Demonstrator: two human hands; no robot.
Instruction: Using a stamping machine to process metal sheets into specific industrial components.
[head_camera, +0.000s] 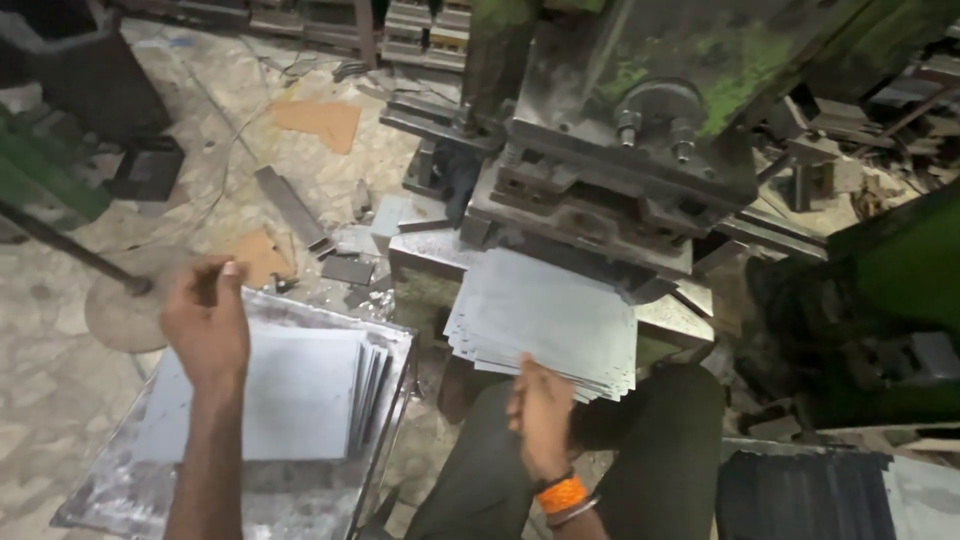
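Workshop floor (60, 380), pale stone, littered with metal offcuts and cardboard scraps. Large green-painted press machine (640, 120), grimy, with bolted die block above its bench (672, 318). Stack of thin grey metal sheets (545, 320) lies on that bench under the die, fanned at the near edge — likely for easy picking. Second stack of flat grey sheets (300, 395) rests in a shallow metal tray (385, 335) to the left. Left hand (205, 320) hovers above the tray stack, fingers loosely curled, empty. Right hand (540, 415), orange wristband, touches the fanned stack's near edge — grip unclear.
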